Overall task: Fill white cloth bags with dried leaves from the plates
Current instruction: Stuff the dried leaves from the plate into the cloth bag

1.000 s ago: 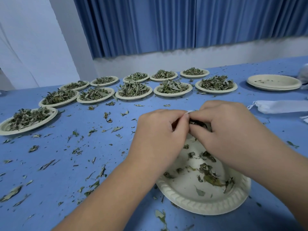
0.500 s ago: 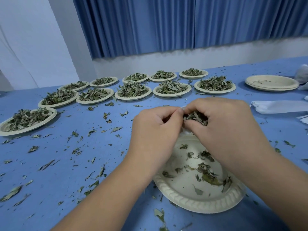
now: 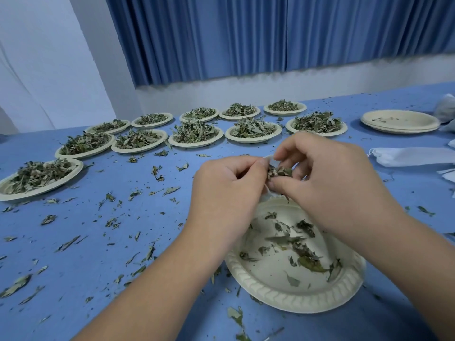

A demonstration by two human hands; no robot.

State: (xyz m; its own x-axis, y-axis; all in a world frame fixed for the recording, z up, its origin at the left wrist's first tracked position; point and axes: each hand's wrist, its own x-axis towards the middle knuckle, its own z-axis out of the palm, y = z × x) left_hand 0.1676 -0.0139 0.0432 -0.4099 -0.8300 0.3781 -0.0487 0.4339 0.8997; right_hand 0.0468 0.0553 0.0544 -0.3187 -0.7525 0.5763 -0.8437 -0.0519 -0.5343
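Both hands meet above the far rim of a cream paper plate (image 3: pixel 278 289) that holds a few scattered dried leaves. My left hand (image 3: pixel 226 193) pinches the edge of a small white cloth bag (image 3: pixel 269 160), which is mostly hidden behind the fingers. My right hand (image 3: pixel 327 183) pinches a clump of dried leaves (image 3: pixel 279 172) at the bag's mouth. Several plates heaped with dried leaves (image 3: pixel 194 132) stand in two rows further back.
An empty stack of plates (image 3: pixel 400 120) sits at the far right. Flat white cloth bags (image 3: pixel 413 156) lie at the right edge. Loose leaf bits (image 3: pixel 110 198) litter the blue tabletop on the left. A blue curtain hangs behind the table.
Both hands have lifted slightly above the plate. The right hand's fingers have opened out a little, showing the clump of leaves at the bag's mouth.
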